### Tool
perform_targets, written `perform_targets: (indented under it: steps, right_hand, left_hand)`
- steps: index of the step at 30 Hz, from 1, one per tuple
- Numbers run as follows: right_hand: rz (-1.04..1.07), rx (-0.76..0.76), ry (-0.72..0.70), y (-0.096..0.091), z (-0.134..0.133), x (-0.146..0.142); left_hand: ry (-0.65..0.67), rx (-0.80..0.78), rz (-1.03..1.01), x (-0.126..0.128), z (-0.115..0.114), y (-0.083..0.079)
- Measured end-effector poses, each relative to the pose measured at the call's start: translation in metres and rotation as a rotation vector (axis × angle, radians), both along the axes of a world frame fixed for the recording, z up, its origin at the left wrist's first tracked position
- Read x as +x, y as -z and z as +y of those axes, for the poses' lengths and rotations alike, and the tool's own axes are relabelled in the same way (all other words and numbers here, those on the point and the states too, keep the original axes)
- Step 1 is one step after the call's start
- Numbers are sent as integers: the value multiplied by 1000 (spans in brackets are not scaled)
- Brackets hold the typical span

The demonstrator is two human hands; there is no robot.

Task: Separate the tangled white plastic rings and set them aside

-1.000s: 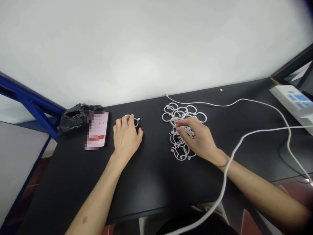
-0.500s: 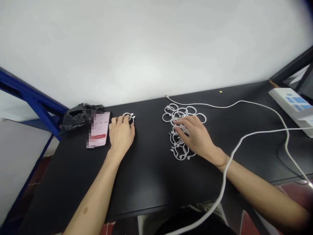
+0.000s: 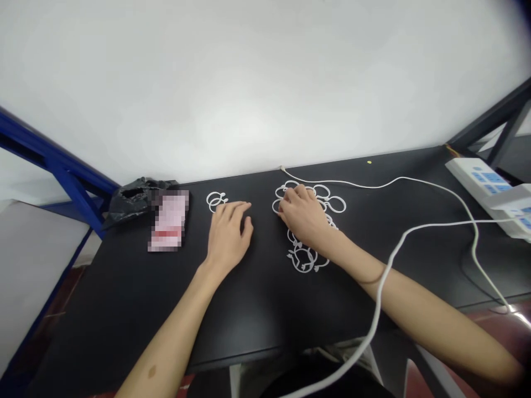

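Note:
Over a pile of thin white plastic rings with small end tabs, my right hand reaches down with its fingers curled and drawn together. Its fingertips are at the upper left rings; whatever they grip is hidden under the hand. My left hand is open, fingers apart and holding nothing, low over the black tabletop. Just beyond its knuckles lie a few overlapping white rings, separate from the pile. Lower rings of the pile show below my right wrist.
At left, a phone with a blurred screen lies beside a crumpled black plastic bag. A thin white cable crosses the back right. A thicker white cable passes over my right forearm. White power strips sit far right.
My left hand has come off the small ring group and moved right, spreading its fingers. My right hand has shifted left and up over the pile, its fingers curling in.

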State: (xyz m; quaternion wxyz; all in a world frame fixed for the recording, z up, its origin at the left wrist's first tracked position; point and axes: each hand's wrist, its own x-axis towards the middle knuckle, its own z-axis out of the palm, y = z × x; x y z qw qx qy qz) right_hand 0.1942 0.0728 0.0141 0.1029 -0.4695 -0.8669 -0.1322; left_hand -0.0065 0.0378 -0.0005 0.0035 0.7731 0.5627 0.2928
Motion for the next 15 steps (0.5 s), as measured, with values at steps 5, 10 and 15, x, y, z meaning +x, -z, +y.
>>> perform_targets:
  steps: [5,10,15]
  right_hand:
    - [163,66,-231,-3,-20,5]
    - [273,90,-403,-4,-41,13]
    - [458,75,-384,-1,-47,18]
  left_hand:
    - [42,-194,-267,13,-16,3]
    - [-14,-436,-642,18,-22,-1]
    - [-36,-507,-889,20,-23,-4]
